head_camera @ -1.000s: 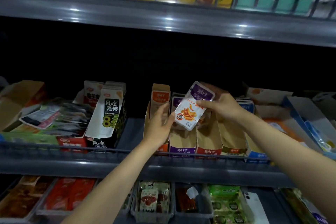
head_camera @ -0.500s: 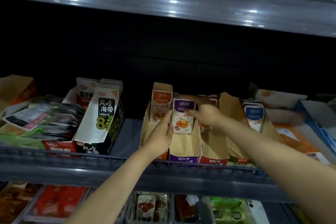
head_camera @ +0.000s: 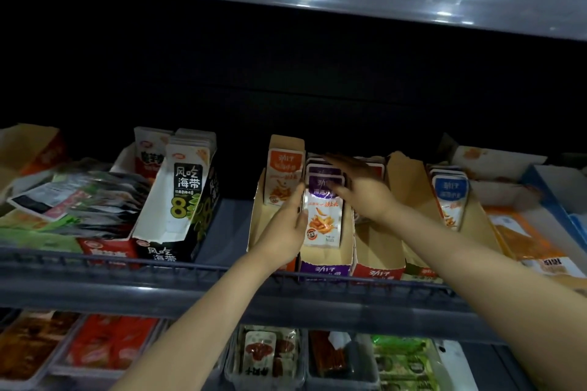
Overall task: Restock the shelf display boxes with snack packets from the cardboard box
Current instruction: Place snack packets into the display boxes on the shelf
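Observation:
A row of purple-topped snack packets (head_camera: 324, 219) stands upright in the purple display box (head_camera: 325, 270) on the middle shelf. My left hand (head_camera: 286, 225) rests with straight fingers against the left edge of the front packet, between it and the orange display box (head_camera: 279, 149). My right hand (head_camera: 359, 187) lies flat, fingers spread, on the tops of the purple packets. Neither hand holds anything. No cardboard supply box is in view.
Right of the purple box stand a red display box (head_camera: 378, 273) and a row of blue-topped packets (head_camera: 449, 190). A black and white seaweed box (head_camera: 181, 200) stands at the left. A wire rail (head_camera: 203, 267) runs along the shelf front, with trays of snacks below.
My right hand set the purple packet it held into the purple box as the front one, let go, and now lies flat on the row's tops. My left hand stayed beside the box.

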Demonstrator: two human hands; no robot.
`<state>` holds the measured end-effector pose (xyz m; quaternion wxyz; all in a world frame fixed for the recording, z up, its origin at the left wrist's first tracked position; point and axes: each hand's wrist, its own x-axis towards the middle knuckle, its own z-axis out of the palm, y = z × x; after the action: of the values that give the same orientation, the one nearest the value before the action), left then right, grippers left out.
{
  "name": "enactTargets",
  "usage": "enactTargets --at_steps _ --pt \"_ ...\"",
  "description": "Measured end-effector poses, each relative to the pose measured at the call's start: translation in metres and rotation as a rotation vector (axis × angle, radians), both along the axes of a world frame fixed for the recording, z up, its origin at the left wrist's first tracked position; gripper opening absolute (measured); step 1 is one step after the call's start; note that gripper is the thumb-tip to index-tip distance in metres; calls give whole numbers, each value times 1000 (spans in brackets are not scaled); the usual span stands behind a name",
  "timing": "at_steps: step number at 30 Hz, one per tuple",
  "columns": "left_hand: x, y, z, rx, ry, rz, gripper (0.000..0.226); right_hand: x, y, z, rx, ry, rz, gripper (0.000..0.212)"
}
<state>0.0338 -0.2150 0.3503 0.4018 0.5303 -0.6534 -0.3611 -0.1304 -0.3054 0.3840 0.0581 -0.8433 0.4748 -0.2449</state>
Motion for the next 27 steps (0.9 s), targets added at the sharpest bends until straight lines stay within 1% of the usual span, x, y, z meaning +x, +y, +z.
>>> enactTargets --at_steps 3,7,9,12,16,21,24,27 --pt "-1 1 1 -6 19 4 50 1 2 2 -7 -8 3 60" --pt "0 2 1 8 23 11 53 2 12 10 -54 16 62 62" --pt "0 3 2 2 22 17 53 3 20 14 -41 50 98 61" --pt "0 5 7 4 6 25 53 6 31 15 70 162 115 70" --pt "2 3 7 58 77 11 53 13 34 15 110 345 109 81" --pt "5 3 7 91 102 -2 54 28 39 17 154 553 62 93" --pt "5 2 7 95 115 -1 54 35 41 19 184 617 53 98" --pt "4 4 8 104 127 -6 55 39 42 21 236 641 47 100"
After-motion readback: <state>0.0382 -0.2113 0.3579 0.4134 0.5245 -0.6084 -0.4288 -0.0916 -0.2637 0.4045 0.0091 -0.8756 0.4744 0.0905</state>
